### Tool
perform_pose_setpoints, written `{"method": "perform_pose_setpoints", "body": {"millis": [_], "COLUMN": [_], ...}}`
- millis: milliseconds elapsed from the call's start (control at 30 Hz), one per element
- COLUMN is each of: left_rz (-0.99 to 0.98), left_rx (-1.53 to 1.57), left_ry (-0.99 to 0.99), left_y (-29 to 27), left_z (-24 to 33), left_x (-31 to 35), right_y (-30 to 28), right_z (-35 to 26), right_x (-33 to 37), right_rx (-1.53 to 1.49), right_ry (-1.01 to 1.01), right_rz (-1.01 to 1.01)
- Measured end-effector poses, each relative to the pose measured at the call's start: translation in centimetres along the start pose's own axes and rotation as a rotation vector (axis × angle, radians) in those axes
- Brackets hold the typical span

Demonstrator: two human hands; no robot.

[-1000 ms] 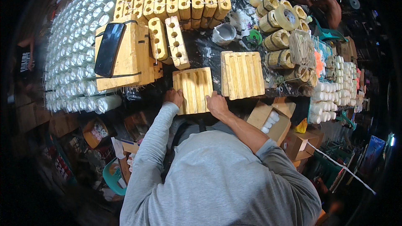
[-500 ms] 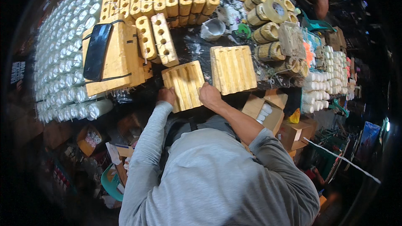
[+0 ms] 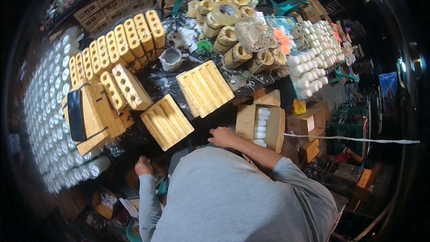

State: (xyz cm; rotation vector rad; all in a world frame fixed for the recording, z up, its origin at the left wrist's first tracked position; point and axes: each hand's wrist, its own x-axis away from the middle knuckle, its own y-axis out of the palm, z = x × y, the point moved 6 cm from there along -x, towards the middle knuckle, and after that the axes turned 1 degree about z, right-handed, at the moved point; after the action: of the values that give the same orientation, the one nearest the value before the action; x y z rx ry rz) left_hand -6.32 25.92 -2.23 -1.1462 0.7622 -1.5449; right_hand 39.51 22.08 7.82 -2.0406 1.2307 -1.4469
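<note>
Grooved yellow block (image 3: 167, 122): lies near-centre, squarish, parallel channels up | twin block (image 3: 205, 88): sits just beyond, to right | dark tabletop (image 3: 156, 76): smeared white, near edge lost in shadow | right hand (image 3: 222, 137): looks loosely spread, apart from both blocks | left hand (image 3: 143, 166): hangs near-left, too small to tell if pinched

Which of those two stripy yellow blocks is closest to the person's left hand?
The left grooved block: it lies nearer the left hand, while the right grooved block lies farther off, close to the grey cup.
</note>
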Motion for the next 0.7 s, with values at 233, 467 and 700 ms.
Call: {"method": "perform_pose_setpoints", "body": {"millis": [233, 467, 700], "left_rz": [-0.397, -0.707, -0.567], "left_rx": [-0.646, -0.368, -0.176], "left_ry": [0.084, -0.038, -0.079], "left_y": [10.6, 11.8, 6.4], "left_z": [-10.2, -8.3, -4.1], "left_x": [7.3, 5.8, 3.8], "right_y": [4.4, -6.9, -16.4], "right_z": [16.3, 27.8, 27.9], "right_x": [4.8, 0.8, -6.2], "right_rx": [-0.073, -0.911, -0.942], "right_ry": [0.53, 0.532, 0.994], "right_rz": [-0.02, 0.992, 1.062]}}
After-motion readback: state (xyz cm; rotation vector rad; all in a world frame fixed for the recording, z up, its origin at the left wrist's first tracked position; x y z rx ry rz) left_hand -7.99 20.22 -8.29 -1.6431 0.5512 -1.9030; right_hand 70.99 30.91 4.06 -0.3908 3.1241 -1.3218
